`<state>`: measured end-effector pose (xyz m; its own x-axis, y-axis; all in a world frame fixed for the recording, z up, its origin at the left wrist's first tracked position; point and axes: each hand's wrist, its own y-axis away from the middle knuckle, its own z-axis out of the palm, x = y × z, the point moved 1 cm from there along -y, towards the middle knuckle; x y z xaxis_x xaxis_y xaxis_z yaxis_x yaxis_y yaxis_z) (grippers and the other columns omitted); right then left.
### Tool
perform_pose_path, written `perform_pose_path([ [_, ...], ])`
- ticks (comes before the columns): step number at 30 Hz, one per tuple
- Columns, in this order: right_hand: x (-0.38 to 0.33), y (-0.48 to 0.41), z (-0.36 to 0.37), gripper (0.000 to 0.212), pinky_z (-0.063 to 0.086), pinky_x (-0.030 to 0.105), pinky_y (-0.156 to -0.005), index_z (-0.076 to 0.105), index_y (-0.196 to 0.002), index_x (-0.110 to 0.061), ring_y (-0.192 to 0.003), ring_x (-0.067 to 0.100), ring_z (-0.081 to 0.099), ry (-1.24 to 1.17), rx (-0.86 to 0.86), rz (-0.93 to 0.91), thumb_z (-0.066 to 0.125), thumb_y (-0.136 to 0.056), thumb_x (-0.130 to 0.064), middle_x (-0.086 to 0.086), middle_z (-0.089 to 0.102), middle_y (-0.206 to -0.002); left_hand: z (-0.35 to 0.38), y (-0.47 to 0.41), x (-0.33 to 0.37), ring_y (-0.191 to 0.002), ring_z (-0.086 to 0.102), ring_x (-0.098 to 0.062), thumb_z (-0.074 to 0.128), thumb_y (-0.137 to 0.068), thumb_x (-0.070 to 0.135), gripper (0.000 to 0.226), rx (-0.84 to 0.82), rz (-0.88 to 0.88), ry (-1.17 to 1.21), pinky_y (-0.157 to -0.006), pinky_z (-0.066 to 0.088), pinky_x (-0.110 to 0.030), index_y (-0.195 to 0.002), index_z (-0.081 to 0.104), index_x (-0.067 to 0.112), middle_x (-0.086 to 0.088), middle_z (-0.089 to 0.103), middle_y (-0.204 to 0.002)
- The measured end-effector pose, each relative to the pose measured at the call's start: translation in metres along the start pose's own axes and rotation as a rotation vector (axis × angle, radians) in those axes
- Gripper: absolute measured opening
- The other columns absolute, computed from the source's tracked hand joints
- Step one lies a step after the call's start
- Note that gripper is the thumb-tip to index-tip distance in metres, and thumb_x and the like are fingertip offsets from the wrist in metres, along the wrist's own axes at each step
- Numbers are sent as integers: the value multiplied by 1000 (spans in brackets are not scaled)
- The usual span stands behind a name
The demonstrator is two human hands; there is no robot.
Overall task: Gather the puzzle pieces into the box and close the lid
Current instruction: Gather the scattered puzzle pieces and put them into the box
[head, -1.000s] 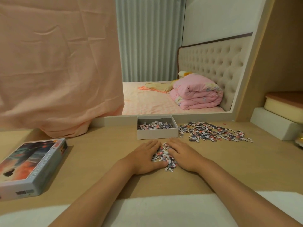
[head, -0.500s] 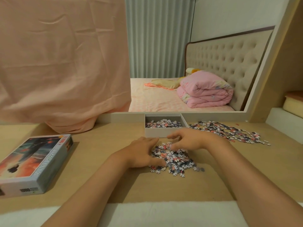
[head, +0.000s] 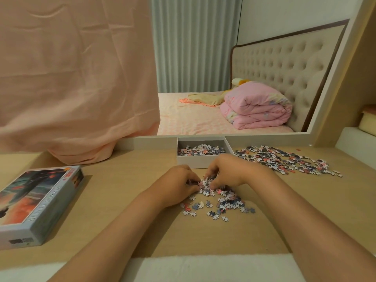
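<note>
A white open box (head: 203, 162) stands at the back of the wooden desk, with several puzzle pieces inside. Just in front of it lies a small heap of loose pieces (head: 220, 202). My left hand (head: 176, 185) and my right hand (head: 227, 171) meet over the heap's far end, fingers curled round a clump of pieces. A larger spread of pieces (head: 284, 159) lies to the right of the box. The printed lid (head: 38, 202) lies flat at the left.
A large mirror (head: 223, 78) backs the desk, half draped by a peach cloth (head: 77, 78) that hangs onto the desktop. A white block (head: 358, 139) sits at the far right. A white cushioned edge (head: 203, 267) runs along the desk's near side.
Both hands lay flat round the heap, then the right hand lifted; now both hands curl together round a clump at the heap's far end. The heap has spread out toward me.
</note>
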<state>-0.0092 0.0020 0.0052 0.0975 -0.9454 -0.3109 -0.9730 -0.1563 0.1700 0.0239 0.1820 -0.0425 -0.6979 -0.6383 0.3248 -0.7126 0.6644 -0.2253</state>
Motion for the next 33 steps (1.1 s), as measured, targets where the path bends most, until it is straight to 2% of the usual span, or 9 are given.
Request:
perform_pose_path([
  [5, 2, -1, -4, 19, 43, 12, -54, 78, -100, -24, -64, 1, 62, -86, 80, -36, 81, -81, -22, -16, 66, -76, -1, 0, 1, -81, 58, -2, 70, -88, 29, 18, 71, -38, 87, -75, 48, -17, -105, 76, 26, 13, 65, -90],
  [8, 5, -1, -7, 19, 57, 22, -55, 78, -101, -18, -61, 16, 72, -225, 62, -32, 79, -83, -12, -4, 73, -83, -6, -8, 0, -78, 63, -1, 74, -86, 28, 15, 109, -109, 217, -76, 52, -22, -100, 77, 24, 13, 71, -87],
  [13, 7, -5, -23, 15, 48, 17, -46, 77, -101, -11, -49, 10, 65, -428, 184, -60, 75, -86, -7, 5, 74, -82, -27, -37, -5, -79, 62, -1, 71, -88, 31, 13, 224, -154, 272, -70, 48, -20, -98, 74, 23, 12, 71, -86],
  [16, 13, -16, -33, 13, 52, 20, -52, 78, -96, -13, -52, 17, 69, -475, 349, -44, 77, -84, -8, 4, 74, -83, -32, -57, -12, -77, 59, 1, 69, -90, 31, 12, 276, -152, 228, -68, 42, -22, -98, 74, 24, 12, 69, -84],
  [19, 19, -34, -35, 16, 50, 16, -55, 77, -97, -18, -51, 8, 64, -430, 514, -23, 77, -83, -10, 1, 73, -93, -29, -71, -21, -77, 61, -4, 65, -91, 32, 13, 301, -173, 180, -69, 45, -26, -99, 75, 26, 13, 69, -82],
  [22, 21, -49, -27, 29, 47, 22, -74, 74, -112, -20, -68, 5, 57, -371, 618, -7, 76, -84, -13, -1, 71, -102, -21, -79, -29, -83, 62, -9, 61, -93, 37, 18, 317, -167, 52, -78, 50, -32, -104, 75, 32, 13, 73, -88],
  [25, 23, -59, -13, 35, 52, 28, -76, 66, -110, -25, -81, 9, 62, -375, 589, -12, 77, -80, -11, -6, 69, -91, -14, -80, -35, -106, 58, -18, 56, -95, 39, 23, 303, -163, -57, -93, 43, -39, -112, 72, 36, 9, 71, -109],
  [29, 28, -61, -11, 6, 45, 26, -69, 75, -86, -23, -75, 3, 60, -295, 590, -5, 76, -82, -18, -10, 71, -82, -12, -77, -38, -117, 49, -21, 53, -97, 41, 27, 277, -151, -25, -98, 35, -40, -118, 69, 36, 6, 64, -121],
  [33, 28, -58, -9, 23, 41, 23, -83, 75, -113, -23, -96, 7, 60, -244, 444, 2, 65, -94, -29, -5, 72, -114, -16, -70, -34, -117, 43, -17, 55, -95, 42, 28, 276, -97, -18, -99, 30, -35, -118, 68, 36, 9, 59, -123],
])
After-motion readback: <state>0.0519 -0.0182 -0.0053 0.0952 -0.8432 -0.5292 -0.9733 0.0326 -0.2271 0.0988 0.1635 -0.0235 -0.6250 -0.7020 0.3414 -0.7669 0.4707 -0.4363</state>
